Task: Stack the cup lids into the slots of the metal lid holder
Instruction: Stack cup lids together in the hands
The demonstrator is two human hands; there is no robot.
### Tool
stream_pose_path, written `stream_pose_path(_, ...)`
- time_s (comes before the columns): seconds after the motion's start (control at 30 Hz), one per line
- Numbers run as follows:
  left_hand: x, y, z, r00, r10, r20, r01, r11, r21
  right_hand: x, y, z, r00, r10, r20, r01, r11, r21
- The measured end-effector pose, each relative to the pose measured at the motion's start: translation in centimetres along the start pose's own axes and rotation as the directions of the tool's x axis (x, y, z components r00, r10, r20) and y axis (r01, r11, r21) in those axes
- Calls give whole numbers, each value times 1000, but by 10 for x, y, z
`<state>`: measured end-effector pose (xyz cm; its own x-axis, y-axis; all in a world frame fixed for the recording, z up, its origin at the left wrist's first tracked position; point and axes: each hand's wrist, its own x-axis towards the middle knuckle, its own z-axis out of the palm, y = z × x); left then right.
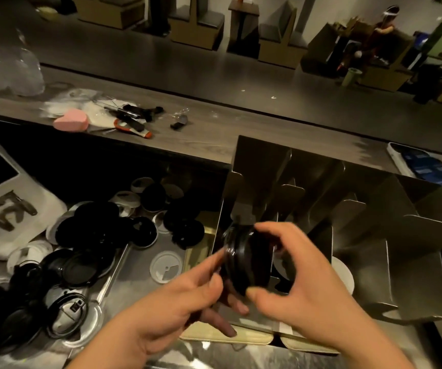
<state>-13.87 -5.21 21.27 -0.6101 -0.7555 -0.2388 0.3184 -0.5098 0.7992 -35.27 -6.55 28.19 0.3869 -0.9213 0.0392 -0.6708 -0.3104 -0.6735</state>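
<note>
No text can be read. The white cloth (14, 222) at left carries dark printed marks, too blurred to read. The blue packets (425, 166) at right show pale label patches, illegible. The black cup lids (244, 262) are too dark to tell any marking.

Glossy black plastic lids (246, 259) sit between both hands; beyond them a brushed metal lid holder (361, 209); matt wood-grain counter (214, 139) farther off.

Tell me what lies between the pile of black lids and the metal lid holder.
Head view: one whitish lid lies flat on the steel counter between the pile of black lids and the metal lid holder.
</note>
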Motion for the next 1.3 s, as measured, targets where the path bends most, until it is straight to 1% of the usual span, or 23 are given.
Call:
stream_pose_path(0.03,0,1,-1,992,40,-116,-33,998,55,4,2,2,996,22,-85,-29,996,-80)
stream_pose_path(0.07,-1,2,-5,962,104,-253,-82,992,94,8,3,3,988,35,-148,-62,982,-180)
stream_pose_path(0.1,-2,3,-11,911,154,-382,-127,987,96,14,4,5,982,35,-184,-88,955,-285)
stream_pose_path(0.13,-4,4,-18,856,185,-482,-178,982,60,19,4,6,980,27,-198,-99,925,-366)
stream_pose_path(0.17,-6,4,-26,802,194,-565,-226,974,13,23,2,7,977,20,-214,-107,909,-403)
stream_pose_path(0.2,-7,4,-35,754,197,-627,-267,964,-18,26,0,6,971,24,-239,-120,910,-396)
stream_pose_path(0.23,-9,6,-41,712,200,-673,-285,958,-16,27,-3,2,960,46,-275,-144,925,-350)
stream_pose_path(0.27,-10,5,-46,687,205,-698,-289,957,-3,26,-5,-3,946,85,-314,-181,940,-288)
stream_pose_path(0.3,-11,5,-49,678,206,-706,-289,957,2,23,-4,-11,931,131,-341,-221,945,-241)
stream_pose_path(0.37,-11,3,-54,689,218,-691,-290,957,12,8,3,-25,919,213,-331,-302,921,-247)
stream_pose_path(0.43,-10,-3,-58,690,221,-690,-269,962,38,-9,14,-36,904,315,-291,-401,860,-316)
stream_pose_path(0.5,-6,-10,-64,669,189,-718,-241,970,32,-15,23,-39,885,375,-275,-462,777,-427)
stream_pose_path(0.57,1,-17,-68,649,140,-748,-213,977,-2,-12,28,-33,886,388,-253,-462,692,-555)
stream_pose_path(0.67,14,-20,-69,656,103,-748,-201,979,-42,-2,33,-18,908,336,-250,-413,617,-669)
stream_pose_path(0.73,21,-17,-69,664,123,-738,-198,980,-14,4,34,-11,919,314,-238,-388,610,-691)
stream_pose_path(0.87,32,-9,-76,651,147,-745,-198,980,20,10,38,-5,921,322,-220,-385,653,-652)
stream_pose_path(0.97,39,-10,-86,608,132,-783,-214,977,-2,8,43,-2,914,352,-204,-397,661,-637)
stream_pose_path(1.07,42,-13,-100,565,119,-817,-225,974,-13,7,49,2,914,360,-186,-386,638,-667)
stream_pose_path(1.13,43,-15,-108,516,114,-849,-197,980,11,9,52,4,918,375,-127,-347,606,-716)
stream_pose_path(1.2,45,-18,-116,475,102,-874,-167,986,24,11,56,6,915,390,-101,-331,583,-742)
stream_pose_path(1.27,50,-25,-125,450,98,-888,-118,992,49,15,57,7,916,393,-85,-319,582,-748)
stream_pose_path(1.3,54,-30,-129,443,98,-891,-66,995,76,16,58,8,917,392,-75,-311,583,-750)
